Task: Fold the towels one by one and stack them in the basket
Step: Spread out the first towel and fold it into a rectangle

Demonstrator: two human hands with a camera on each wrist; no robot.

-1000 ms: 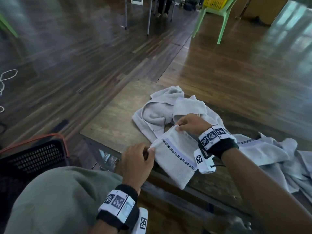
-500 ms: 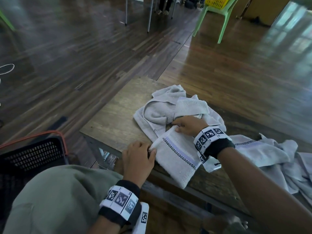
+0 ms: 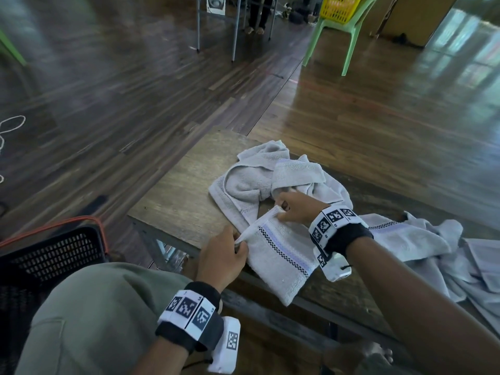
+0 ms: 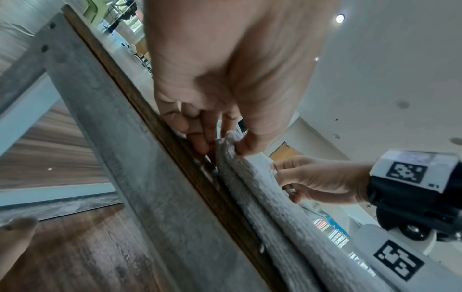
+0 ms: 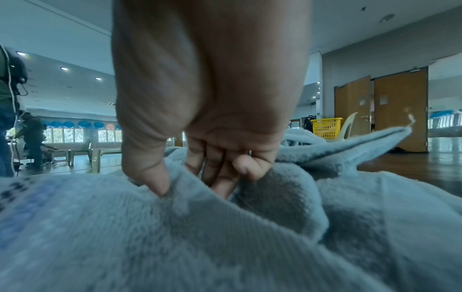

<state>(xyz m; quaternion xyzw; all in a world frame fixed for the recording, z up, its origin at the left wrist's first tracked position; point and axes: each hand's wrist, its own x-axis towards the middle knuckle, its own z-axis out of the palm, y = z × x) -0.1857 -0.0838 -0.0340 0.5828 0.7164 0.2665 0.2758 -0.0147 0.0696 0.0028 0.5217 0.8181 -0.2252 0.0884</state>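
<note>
Lying on the near edge of the table (image 3: 173, 201): a folded towel (image 3: 281, 263), one corner hanging over the edge. Pinching that towel's short edge at either end: the left hand (image 3: 223, 257) nearer, the right hand (image 3: 296, 211) farther. Sitting just behind the folded towel, touching it: a crumpled towel (image 3: 254, 180). Spreading to the right along the table: a heap of towels (image 3: 433, 247). Standing on the floor left of the table, beside the person's knee (image 3: 89, 315): the basket (image 3: 51, 255). Standing far behind, well apart: a chair (image 3: 335, 36) carrying a second basket (image 3: 339, 6).

grey towel (image 3: 281, 262) with black-checked stripe, black basket (image 3: 51, 255)
</note>
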